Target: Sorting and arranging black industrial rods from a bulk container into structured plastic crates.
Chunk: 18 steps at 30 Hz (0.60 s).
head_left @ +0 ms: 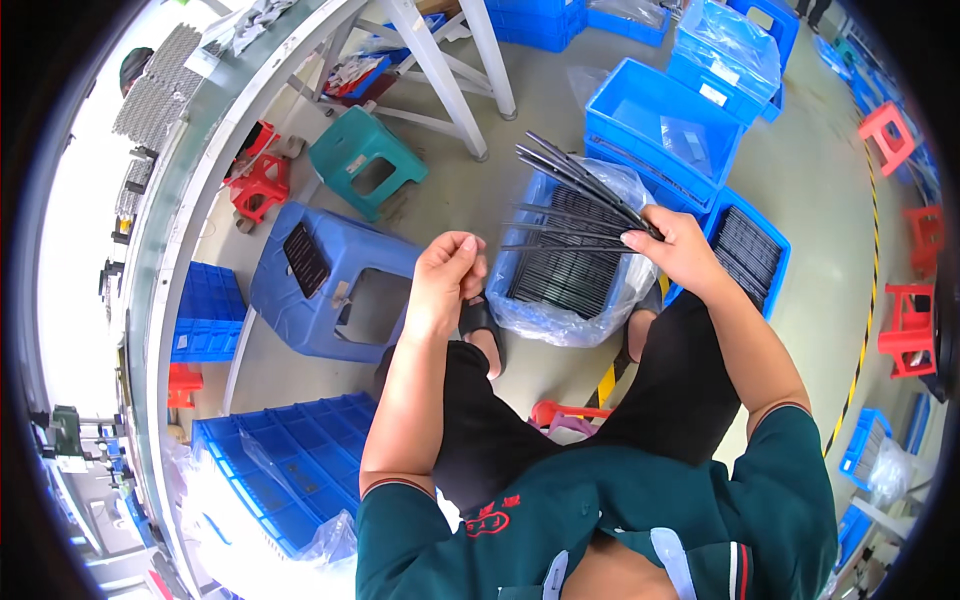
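My right hand (680,245) is closed around one end of a fanned bundle of thin black rods (585,185). The rods point left, over a blue bin lined with clear plastic (510,315) on the floor between my feet. Many similar black rods (562,275) lie in rows inside that bin. Left of the bin, my left hand (450,270) is raised with its fingers curled in and thumb against them. Nothing shows in it, and it is apart from the rods.
A blue stool (345,255) with a dark flat device (305,260) stands left, a green stool (365,155) beyond it. Another blue bin of rods (745,255) sits at right, below an open blue crate (640,110). A white-framed table (190,220) runs along the left; blue crates (290,460) are near left.
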### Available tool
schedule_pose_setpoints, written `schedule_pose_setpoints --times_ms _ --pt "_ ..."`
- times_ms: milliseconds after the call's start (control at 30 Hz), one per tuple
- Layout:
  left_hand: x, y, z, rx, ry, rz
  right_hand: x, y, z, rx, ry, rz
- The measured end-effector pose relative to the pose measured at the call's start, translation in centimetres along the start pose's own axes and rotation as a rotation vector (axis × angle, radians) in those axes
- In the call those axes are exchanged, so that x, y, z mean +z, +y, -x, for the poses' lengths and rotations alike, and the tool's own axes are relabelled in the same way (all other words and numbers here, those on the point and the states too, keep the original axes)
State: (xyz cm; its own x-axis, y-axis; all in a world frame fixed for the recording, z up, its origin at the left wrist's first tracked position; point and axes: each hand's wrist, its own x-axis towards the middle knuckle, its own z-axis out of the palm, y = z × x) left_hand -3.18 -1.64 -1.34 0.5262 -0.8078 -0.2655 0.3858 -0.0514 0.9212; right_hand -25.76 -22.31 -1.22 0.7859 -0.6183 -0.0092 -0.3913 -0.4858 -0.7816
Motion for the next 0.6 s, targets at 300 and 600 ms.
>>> schedule_pose_setpoints --times_ms 300,600 --pt "1.1 0.2 -0.1 0.288 -0.009 0.007 0.6 -1.2 -0.3 -0.008 -0.081 -0.088" --pt "1.2 0.3 0.2 0.366 0.01 -0.048 1.1 -1.7 -0.4 -0.031 -0.063 -0.065"
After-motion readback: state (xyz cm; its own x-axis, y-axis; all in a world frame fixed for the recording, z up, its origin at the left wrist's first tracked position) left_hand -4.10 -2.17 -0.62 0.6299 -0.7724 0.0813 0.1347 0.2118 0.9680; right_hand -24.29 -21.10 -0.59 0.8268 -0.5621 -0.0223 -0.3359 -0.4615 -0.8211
